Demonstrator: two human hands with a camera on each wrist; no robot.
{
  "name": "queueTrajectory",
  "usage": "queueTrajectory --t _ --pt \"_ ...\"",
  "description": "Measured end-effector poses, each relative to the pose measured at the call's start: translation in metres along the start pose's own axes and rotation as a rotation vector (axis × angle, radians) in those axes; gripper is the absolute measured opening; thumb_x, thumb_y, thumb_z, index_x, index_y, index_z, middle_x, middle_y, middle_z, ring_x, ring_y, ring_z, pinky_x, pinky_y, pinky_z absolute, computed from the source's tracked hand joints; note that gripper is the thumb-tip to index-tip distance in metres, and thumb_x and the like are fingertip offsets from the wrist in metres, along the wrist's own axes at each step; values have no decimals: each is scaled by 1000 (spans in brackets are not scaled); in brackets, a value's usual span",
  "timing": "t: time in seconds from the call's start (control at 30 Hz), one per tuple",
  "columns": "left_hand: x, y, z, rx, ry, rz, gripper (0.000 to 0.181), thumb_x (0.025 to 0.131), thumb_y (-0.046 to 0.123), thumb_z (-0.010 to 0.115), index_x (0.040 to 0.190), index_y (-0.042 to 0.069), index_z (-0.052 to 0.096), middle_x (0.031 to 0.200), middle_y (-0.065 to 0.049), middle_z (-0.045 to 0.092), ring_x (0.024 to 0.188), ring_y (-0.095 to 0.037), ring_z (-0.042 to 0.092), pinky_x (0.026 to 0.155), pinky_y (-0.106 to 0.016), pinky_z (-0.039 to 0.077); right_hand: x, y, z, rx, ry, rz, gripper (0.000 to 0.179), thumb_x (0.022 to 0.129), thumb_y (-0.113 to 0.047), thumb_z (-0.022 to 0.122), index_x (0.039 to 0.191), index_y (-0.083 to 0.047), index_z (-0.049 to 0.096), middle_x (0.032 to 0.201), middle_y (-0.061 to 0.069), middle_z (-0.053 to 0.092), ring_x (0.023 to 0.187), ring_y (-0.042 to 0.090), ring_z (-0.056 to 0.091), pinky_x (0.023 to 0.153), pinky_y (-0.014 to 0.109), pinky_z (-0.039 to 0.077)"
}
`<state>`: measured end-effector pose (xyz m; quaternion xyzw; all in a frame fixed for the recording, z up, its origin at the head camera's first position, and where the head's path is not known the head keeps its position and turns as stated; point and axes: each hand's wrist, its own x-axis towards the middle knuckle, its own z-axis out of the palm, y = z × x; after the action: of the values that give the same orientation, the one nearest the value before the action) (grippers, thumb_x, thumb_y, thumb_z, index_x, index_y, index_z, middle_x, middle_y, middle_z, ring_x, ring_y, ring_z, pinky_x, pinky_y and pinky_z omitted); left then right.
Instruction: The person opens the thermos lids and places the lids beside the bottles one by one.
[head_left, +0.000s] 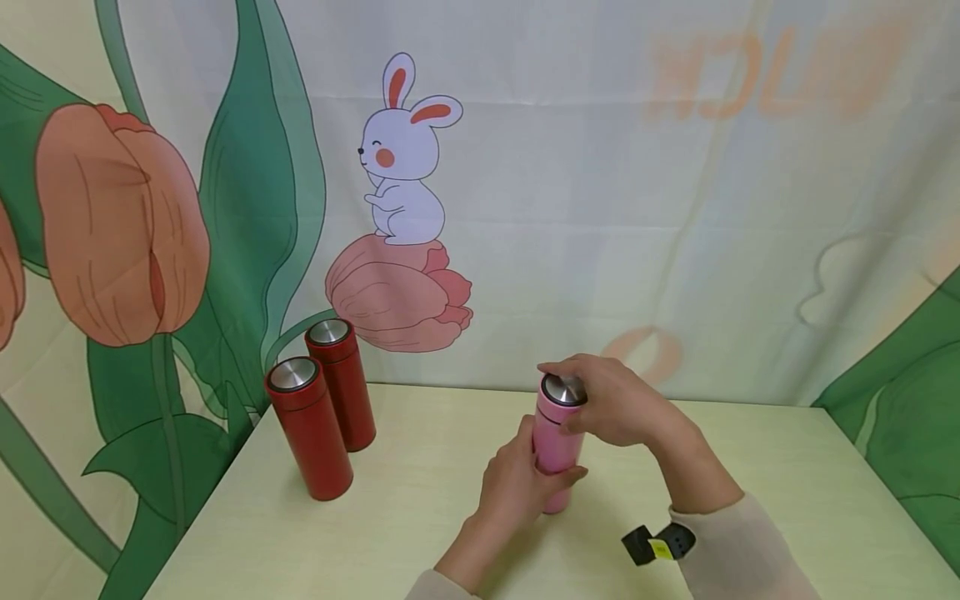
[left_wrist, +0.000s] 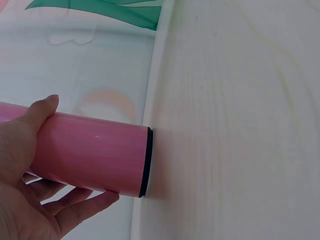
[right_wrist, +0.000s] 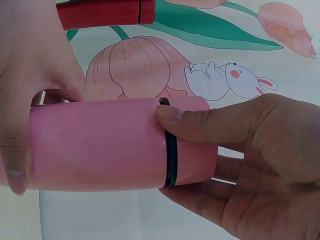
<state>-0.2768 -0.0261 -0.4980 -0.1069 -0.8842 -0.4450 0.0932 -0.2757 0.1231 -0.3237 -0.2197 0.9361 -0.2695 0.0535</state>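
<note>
A pink thermos bottle (head_left: 555, 447) with a steel-topped lid (head_left: 564, 390) is upright near the back of the table. Low on its body, my left hand (head_left: 513, 483) grips it, with the thumb on one side and fingers on the other. My right hand (head_left: 618, 400) holds the lid from above. In the right wrist view, the right thumb (right_wrist: 172, 114) lies by the black ring (right_wrist: 171, 150) between lid and body. The left wrist view shows the bottle's black base (left_wrist: 147, 162) at the tabletop; whether it touches cannot be told.
Two red thermos bottles, a nearer one (head_left: 311, 442) and a farther one (head_left: 348, 392), stand on the left of the pale table (head_left: 420, 483). Behind the table hangs a printed cloth (head_left: 540, 192) with tulips and a rabbit.
</note>
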Motion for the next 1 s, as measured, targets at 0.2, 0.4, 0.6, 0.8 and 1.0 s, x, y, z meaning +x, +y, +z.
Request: queueTrajectory --t 0.2,0.4,0.6,0.8,1.0 --pt "0 1 -1 -9 -12 -4 66 78 59 85 122 24 51 106 4 75 90 -14 71 71 -32 52 -1 2 -1 40 -13 -9 72 83 8 74 148 -16 57 144 10 61 125 26 64 98 40 58" --pt "0 2 -1 -10 -11 -5 67 78 59 86 122 23 51 106 3 75 89 -14 71 69 -33 52 -1 3 -1 47 -12 -9 71 83 10 70 146 -18 58 139 8 64 123 25 64 99 41 57" --pt "1 2 -1 -8 -1 -9 67 77 59 86 122 24 51 106 2 75 89 -15 71 70 -33 52 -2 3 1 63 -13 -37 72 82 10 68 149 -15 55 140 8 63 128 27 61 106 48 52" --pt "1 3 -1 -3 9 -8 65 78 55 87 122 23 50 105 2 74 88 -17 71 69 -34 51 -3 5 3 72 -6 -61 76 83 5 72 153 -16 50 150 9 57 133 29 59 110 51 50" --pt "1 2 -1 -14 -4 -8 65 78 60 85 121 25 51 104 5 74 88 -14 71 69 -33 51 -2 5 6 -2 36 -32 78 85 -13 81 155 -15 47 155 12 49 134 30 56 108 49 51"
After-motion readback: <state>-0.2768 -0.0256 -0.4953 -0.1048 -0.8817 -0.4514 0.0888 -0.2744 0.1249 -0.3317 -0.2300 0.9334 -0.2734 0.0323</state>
